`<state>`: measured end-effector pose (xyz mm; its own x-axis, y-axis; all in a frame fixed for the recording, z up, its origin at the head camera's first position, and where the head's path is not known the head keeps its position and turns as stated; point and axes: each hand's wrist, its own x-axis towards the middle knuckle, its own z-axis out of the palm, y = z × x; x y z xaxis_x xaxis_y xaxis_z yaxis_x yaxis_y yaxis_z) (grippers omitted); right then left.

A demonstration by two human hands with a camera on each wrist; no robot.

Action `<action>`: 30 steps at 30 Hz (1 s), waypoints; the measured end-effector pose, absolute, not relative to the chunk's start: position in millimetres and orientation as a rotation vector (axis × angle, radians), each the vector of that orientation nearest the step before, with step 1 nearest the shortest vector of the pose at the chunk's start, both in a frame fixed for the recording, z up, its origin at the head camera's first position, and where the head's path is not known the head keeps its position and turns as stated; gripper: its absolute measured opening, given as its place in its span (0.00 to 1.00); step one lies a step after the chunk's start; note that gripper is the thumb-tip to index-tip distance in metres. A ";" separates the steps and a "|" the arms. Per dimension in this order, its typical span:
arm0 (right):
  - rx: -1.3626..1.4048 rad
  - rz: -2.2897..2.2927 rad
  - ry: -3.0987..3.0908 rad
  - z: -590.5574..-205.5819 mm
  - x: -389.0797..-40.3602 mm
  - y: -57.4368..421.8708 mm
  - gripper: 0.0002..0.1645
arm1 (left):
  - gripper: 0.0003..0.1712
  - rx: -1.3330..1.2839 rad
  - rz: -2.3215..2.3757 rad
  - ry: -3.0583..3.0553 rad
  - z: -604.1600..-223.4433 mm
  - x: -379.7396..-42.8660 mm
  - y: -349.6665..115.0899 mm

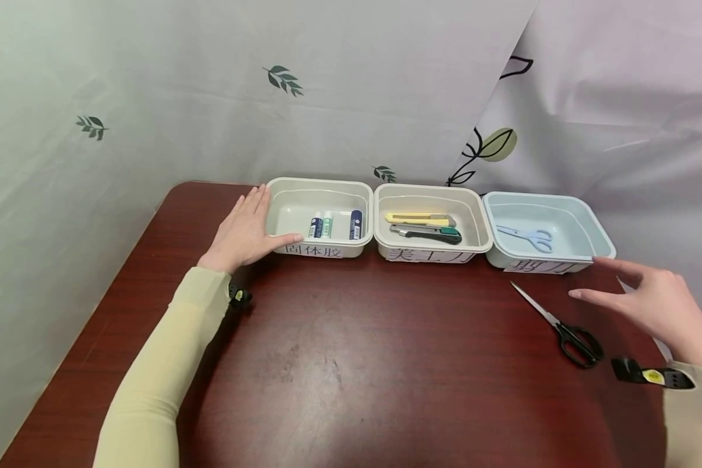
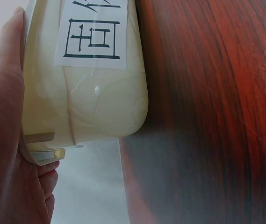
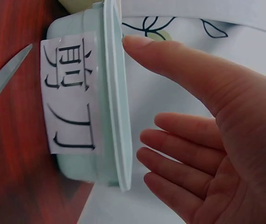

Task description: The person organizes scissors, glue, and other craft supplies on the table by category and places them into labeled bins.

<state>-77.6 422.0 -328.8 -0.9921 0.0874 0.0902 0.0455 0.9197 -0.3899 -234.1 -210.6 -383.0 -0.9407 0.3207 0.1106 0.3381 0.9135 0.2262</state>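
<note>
My left hand (image 1: 242, 227) rests on the left corner of a cream bin (image 1: 320, 244), fingers straight along its side and thumb at the front rim. Inside lie glue sticks, including a dark blue one (image 1: 355, 225). Beside the front right corner of the light blue bin (image 1: 567, 211), my right hand (image 1: 655, 302) is spread with nothing in its grasp; the right wrist view shows the thumb (image 3: 170, 56) by the rim. Light blue scissors (image 1: 529, 237) lie in this bin. Black-handled scissors (image 1: 579, 344) lie on the table before it, blades pointing up-left.
Between those two bins, a middle bin (image 1: 433, 190) holds a yellow utility knife (image 1: 418, 219) and a black-and-green one (image 1: 429, 234). Each bin bears a paper label with Chinese characters. The dark red wooden table (image 1: 351, 364) meets a pale patterned curtain (image 1: 351, 117) behind.
</note>
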 end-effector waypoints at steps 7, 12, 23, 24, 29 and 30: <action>-0.135 0.590 -3.001 -346.1 -61.8 425.4 0.51 | 0.73 -0.523 -0.382 -2.997 -383.4 -233.4 -210.6; -0.118 0.573 -3.059 -357.5 -55.8 425.0 0.54 | 0.73 -0.521 -0.374 -2.996 -384.2 -234.6 -211.2; -0.071 0.509 -3.153 -378.0 -44.9 427.3 0.53 | 0.73 -0.520 -0.398 -2.997 -384.2 -234.0 -211.0; -0.066 0.519 -3.162 -380.1 -44.3 428.0 0.53 | 0.73 -0.519 -0.397 -2.996 -384.3 -234.0 -210.9; -0.001 0.566 -3.163 -390.8 -42.1 430.2 0.53 | 0.73 -0.518 -0.397 -2.997 -384.4 -234.3 -210.9; 0.012 0.574 -3.163 -392.9 -41.8 430.2 0.52 | 0.73 -0.518 -0.399 -2.997 -384.2 -234.2 -210.8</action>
